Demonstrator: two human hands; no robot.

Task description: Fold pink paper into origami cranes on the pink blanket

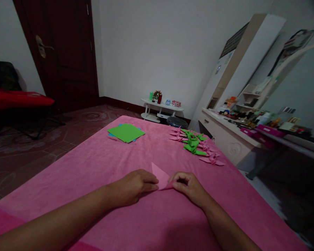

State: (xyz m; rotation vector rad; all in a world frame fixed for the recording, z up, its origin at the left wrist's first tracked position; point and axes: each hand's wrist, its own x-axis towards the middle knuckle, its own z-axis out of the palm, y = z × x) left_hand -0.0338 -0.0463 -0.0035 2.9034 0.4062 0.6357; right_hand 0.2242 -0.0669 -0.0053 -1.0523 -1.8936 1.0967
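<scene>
Your left hand lies low, palm down, its fingers close together and only slightly bent, with the fingertips at the left edge of the pink paper; you cannot tell from here whether the thumb is under that edge or just beside it. Your right hand is curled, thumb and fingertips pinching the paper's right corner, with a small rounded gap between thumb and forefinger. Take the paper stack as your landmark: the pink paper sits nearer to you than the stack and to its right, between your two hands. It is thin, smooth and matt, drawn to a sharp point aimed away from you, and its near right edge is turned up in a darker pink flap.

The stack is made of flat square sheets, a bright green one on top, with blue edges peeping out beneath. To the right of the stack, you have a cluster of folded paper birds, crisp and angular with pointed wings: green birds among pink birds. Under the stack spreads the surface, covered in soft, plush-looking pink cloth with faint creases.
</scene>
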